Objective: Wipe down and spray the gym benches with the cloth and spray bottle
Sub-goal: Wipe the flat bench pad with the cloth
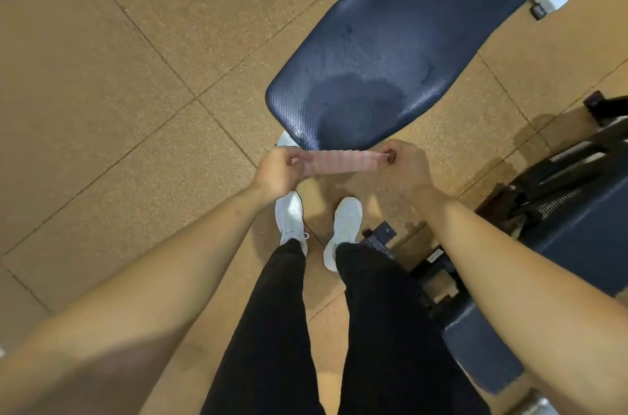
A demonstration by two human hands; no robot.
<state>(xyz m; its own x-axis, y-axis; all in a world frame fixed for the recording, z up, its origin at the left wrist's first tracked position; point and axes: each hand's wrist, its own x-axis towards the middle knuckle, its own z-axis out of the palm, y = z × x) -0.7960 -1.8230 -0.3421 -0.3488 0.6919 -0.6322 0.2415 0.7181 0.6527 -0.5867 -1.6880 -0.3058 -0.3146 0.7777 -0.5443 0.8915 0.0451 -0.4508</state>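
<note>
At the near end of the blue bench (390, 40), the left hand (277, 173) and the right hand (404, 164) each pinch one end of the pink striped cloth (339, 161), stretched taut just short of the pad. It would work best folded flat, then drawn through the wet patch (353, 101) in overlapping strokes. No spray bottle is in sight. Tan floor tiles (119, 74) lie all round, and dark gym equipment (550, 176) stands to the right.

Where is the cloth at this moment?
In the head view the cloth is stretched between the left hand and the right hand, just before the near end of the blue bench.
</note>
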